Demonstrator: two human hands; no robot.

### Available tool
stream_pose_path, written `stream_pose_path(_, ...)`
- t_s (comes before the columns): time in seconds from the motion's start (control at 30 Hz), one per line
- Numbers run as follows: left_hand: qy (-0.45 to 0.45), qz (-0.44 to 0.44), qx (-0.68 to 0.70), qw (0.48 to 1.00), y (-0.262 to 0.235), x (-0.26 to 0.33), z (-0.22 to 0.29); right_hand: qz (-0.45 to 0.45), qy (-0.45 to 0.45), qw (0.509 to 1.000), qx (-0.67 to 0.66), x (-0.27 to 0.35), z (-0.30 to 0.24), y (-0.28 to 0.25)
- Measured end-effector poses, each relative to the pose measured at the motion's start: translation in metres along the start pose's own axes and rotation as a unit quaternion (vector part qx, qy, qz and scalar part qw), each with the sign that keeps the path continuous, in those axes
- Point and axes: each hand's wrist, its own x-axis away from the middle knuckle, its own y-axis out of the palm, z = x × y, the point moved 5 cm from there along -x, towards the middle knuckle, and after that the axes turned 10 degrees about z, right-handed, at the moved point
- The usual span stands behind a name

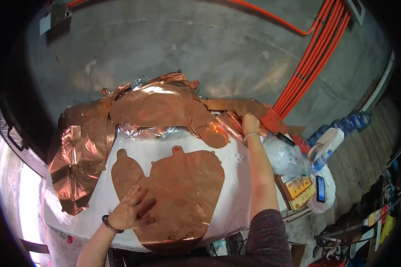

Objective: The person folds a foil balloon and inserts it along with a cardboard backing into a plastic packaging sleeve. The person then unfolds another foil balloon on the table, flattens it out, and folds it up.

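A flat, uninflated copper-coloured foil balloon [185, 191] with rounded lobes and small tabs lies on the white table in front of me. My left hand [131, 208] rests on its left part, palm down with fingers spread. My right arm stretches to the far right, where my right hand [250, 123] is closed among shiny folded foil strips [231, 124]. What its fingers grip is hidden. Behind the flat balloon more foil balloons [153, 107] are heaped along the wall. Another crumpled copper one [78, 164] hangs over the table's left side.
Right of my arm sit a clear plastic bag [283, 155], a yellow-and-brown box [296, 189] and a phone [320, 189]. Pale slippers [329, 142] and blue water bottles [352, 122] lie beyond. Orange pipes [312, 58] run down the concrete wall [165, 49].
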Motion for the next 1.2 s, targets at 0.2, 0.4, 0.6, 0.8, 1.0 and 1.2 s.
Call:
stream_pose_path(0.2, -0.002, 0.005, 0.010, 1.000, -0.004, -0.006, -0.004, 0.038, 0.009, 0.996, -0.078, -0.029, -0.008, -0.009)
stream_pose_path(0.4, -0.006, 0.003, 0.005, 1.000, -0.004, -0.003, -0.005, 0.030, 0.047, 0.987, -0.148, -0.039, -0.008, -0.002)
stream_pose_path(0.6, -0.005, -0.010, 0.023, 1.000, -0.001, -0.008, -0.004, 0.056, 0.040, 0.986, -0.153, -0.058, 0.041, 0.023)
stream_pose_path(0.8, -0.021, -0.013, 0.007, 1.000, -0.004, 0.002, -0.005, 0.085, 0.127, 0.974, -0.168, -0.064, 0.015, -0.002)
stream_pose_path(1.0, 0.006, -0.006, 0.021, 1.000, -0.001, -0.012, -0.006, 0.123, 0.222, 0.922, -0.293, -0.098, 0.099, 0.060)
stream_pose_path(1.2, -0.017, 0.005, 0.013, 1.000, -0.007, 0.000, -0.004, 0.199, 0.231, 0.929, -0.211, -0.105, 0.043, -0.003)
